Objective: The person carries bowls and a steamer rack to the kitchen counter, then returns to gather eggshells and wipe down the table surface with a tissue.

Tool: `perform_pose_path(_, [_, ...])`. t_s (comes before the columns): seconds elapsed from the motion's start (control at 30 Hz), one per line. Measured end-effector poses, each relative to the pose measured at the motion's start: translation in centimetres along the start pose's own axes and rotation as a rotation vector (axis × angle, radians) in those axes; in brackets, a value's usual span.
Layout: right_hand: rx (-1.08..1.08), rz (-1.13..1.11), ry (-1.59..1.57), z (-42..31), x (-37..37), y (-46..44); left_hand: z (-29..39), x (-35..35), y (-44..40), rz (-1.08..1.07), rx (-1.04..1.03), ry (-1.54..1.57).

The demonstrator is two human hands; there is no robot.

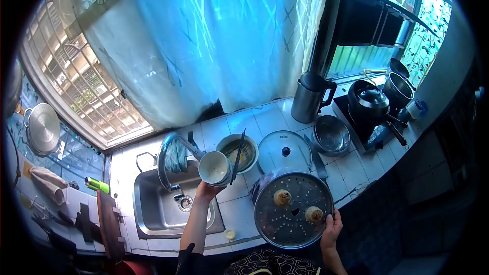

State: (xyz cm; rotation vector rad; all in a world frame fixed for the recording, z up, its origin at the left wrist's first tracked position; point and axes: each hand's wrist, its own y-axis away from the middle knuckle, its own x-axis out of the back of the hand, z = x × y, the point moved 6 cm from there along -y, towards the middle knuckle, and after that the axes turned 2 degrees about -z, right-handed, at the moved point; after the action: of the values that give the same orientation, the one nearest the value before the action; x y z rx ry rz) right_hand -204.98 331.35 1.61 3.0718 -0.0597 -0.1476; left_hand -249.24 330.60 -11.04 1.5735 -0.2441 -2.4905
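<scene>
My left hand [208, 191] is closed around a small stack of white bowls [214, 167], held tilted beside the sink. Dark chopsticks [238, 157] stand up along the right side of these bowls; whether my fingers hold them too, I cannot tell. Behind them is a larger bowl [251, 142] with liquid in it. With my right hand [331, 231] I grip the right rim of a round, perforated metal steamer tray [277, 226]. Two browned buns, one bun [281, 197] near the middle and another bun [314, 214] to the right, sit on the tray.
A steel sink [153, 193] with a faucet [163, 165] lies left. A glass lid [285, 150], a knife [320, 163], a metal basin [331, 135] and a kettle [307, 99] stand on the tiled counter. A lidded pot [369, 101] sits on the stove at right.
</scene>
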Motion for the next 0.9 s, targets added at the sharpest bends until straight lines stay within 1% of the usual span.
perform_pose_path(0.07, [0.011,0.028,0.015,-0.5,-0.3,-0.7,-0.4,-2.4,-0.8,-0.108,0.134,0.087])
perform_pose_path(0.1, [0.019,0.054,0.031,-0.7,-0.4,-1.0,-0.6,-2.7,-1.0,0.025,0.117,0.071])
perform_pose_path(0.17, [0.004,0.062,0.006,-0.6,-0.6,-1.8,-1.1,-1.7,-3.0,0.044,0.112,0.016])
perform_pose_path(0.2, [-0.003,0.069,-0.017,-0.5,-0.5,-2.1,-1.3,-2.2,-3.7,0.054,0.105,-0.037])
perform_pose_path(0.27, [0.024,0.087,-0.025,-0.1,-0.1,-2.5,-1.4,-3.3,-4.9,0.057,0.134,-0.039])
perform_pose_path(0.33, [0.046,0.093,-0.007,0.1,0.2,-2.9,-1.5,-4.6,-5.7,-0.045,0.168,-0.018])
perform_pose_path(0.37, [0.042,0.097,-0.005,0.4,0.4,-3.1,-1.5,-4.7,-5.8,-0.142,0.198,0.062])
perform_pose_path(0.4, [0.022,0.112,-0.031,0.8,0.6,-3.1,-1.8,-4.0,-6.6,-0.14,0.201,0.063])
perform_pose_path(0.47, [0.001,0.129,-0.055,1.0,1.0,-3.1,-1.9,-2.5,-8.3,0.064,0.144,0.09])
perform_pose_path(0.5, [-0.019,0.12,-0.046,0.8,1.1,-3.0,-1.8,-2.6,-8.5,0.195,0.069,0.052])
perform_pose_path(0.57, [-0.033,0.117,-0.034,0.8,1.2,-3.2,-1.6,-2.4,-10.5,0.185,0.045,0.045])
perform_pose_path(0.6, [-0.004,0.149,-0.02,0.9,1.4,-3.4,-1.5,-2.2,-11.5,0.18,0.02,0.036])
perform_pose_path(0.67, [0.026,0.192,-0.003,1.1,2.2,-3.4,-1.4,-1.5,-13.2,0.246,-0.009,0.065])
perform_pose_path(0.77, [-0.003,0.216,0.017,1.7,3.1,-3.5,-0.8,-2.4,-15.9,0.126,-0.009,0.027])
perform_pose_path(0.8, [-0.041,0.2,-0.002,1.7,3.2,-3.5,-1.0,-2.6,-16.4,0.127,-0.005,0.027])
perform_pose_path(0.87, [-0.09,0.184,-0.02,2.4,3.5,-3.6,-0.9,-2.1,-16.6,0.286,-0.053,0.15])
perform_pose_path(0.9, [-0.036,0.213,-0.006,2.8,3.8,-4.0,-0.8,-2.2,-16.6,0.263,-0.069,0.166])
